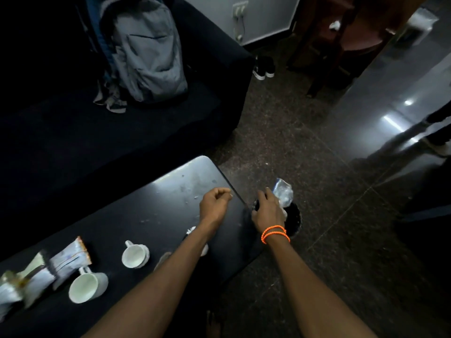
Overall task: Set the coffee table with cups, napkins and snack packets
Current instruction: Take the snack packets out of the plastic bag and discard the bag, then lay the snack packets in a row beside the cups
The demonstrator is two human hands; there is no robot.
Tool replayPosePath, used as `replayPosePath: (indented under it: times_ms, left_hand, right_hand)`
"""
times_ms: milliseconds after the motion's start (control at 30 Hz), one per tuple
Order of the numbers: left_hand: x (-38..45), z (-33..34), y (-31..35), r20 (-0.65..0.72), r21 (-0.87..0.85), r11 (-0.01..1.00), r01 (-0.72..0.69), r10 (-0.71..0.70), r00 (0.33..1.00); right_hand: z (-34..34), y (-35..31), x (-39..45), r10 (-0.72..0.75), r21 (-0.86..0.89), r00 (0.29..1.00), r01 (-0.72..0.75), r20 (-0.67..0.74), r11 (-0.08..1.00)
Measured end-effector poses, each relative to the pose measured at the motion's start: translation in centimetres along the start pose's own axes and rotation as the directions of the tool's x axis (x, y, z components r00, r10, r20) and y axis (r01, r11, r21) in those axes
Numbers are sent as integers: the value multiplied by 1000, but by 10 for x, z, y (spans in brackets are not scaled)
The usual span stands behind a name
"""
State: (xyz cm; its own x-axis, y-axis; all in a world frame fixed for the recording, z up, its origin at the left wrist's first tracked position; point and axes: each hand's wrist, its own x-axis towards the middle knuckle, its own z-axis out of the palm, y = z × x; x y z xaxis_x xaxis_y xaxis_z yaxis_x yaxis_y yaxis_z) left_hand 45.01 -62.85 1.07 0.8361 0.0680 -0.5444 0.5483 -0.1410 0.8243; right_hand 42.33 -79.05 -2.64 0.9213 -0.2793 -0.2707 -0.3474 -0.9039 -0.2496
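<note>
A dark coffee table (170,191) runs from lower left to centre. Two white cups lie on it: one (135,256) near the middle, one (86,286) further left. Silvery snack packets (69,258) lie at the left end. A white napkin (191,231) peeks out under my left forearm. My left hand (214,203) hovers over the table's right end, fingers curled shut with nothing visible in them. My right hand (267,211) is past the table's edge, over a dark round bin (294,215), holding a crumpled clear plastic wrapper (283,193).
A dark sofa (122,132) stands behind the table with a grey backpack (146,54) on it. Shoes (264,68) and wooden furniture legs (324,57) are at the back right. A speckled dark floor (317,154) lies to the right.
</note>
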Motion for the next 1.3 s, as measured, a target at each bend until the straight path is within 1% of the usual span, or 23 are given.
replayPosePath:
  times_ms: [167, 267, 400, 600, 700, 800, 900, 1000, 1067, 1133, 1200, 1233, 1300]
  left_hand:
    - [1, -73, -3, -88, -87, 996, 17, -25, 996]
    - [-1, -133, -13, -155, -116, 993, 7, -25, 988]
    - [-8, -220, -34, -246, -172, 985, -2, -41, 968]
    - [-23, -341, -81, -376, -255, 966, 47, -144, 915]
    - [-32, -391, -106, -421, -301, 951, 76, -204, 884]
    - [-40, -431, -129, -462, -328, 940, 90, -243, 853]
    - [-48, -463, -152, -530, -308, 942, 132, -285, 798]
    - [-51, -488, -175, -666, -207, 951, 231, -310, 678]
    - [-49, -502, -190, -708, -209, 935, 286, -346, 616]
    - [-46, -512, -204, -691, -268, 901, 341, -426, 584]
    - [-43, -521, -219, -614, -392, 841, 374, -541, 575]
    - [-41, -525, -226, -543, -473, 800, 368, -594, 593]
    - [-42, -529, -234, -376, -609, 710, 354, -651, 660]
  right_hand:
    - [5, -101, 2, -157, 57, 987, 158, -8, 986]
    - [14, -169, -8, -266, 80, 963, 269, -55, 960]
    - [38, -254, -34, -391, 62, 919, 393, -43, 917]
    - [88, -368, -92, -548, 68, 834, 544, 72, 837]
    - [120, -412, -117, -617, 77, 771, 613, 157, 786]
    - [149, -450, -136, -651, 84, 723, 652, 230, 754]
    - [178, -477, -156, -669, 95, 688, 673, 281, 733]
    - [203, -494, -171, -677, 92, 674, 685, 296, 723]
    - [217, -503, -179, -680, 125, 665, 680, 310, 722]
    - [228, -510, -186, -673, 175, 662, 657, 330, 733]
    - [236, -516, -193, -647, 193, 671, 625, 361, 756]
    - [239, -518, -197, -644, 193, 666, 623, 377, 758]
    - [244, -521, -203, -662, 225, 629, 634, 407, 740]
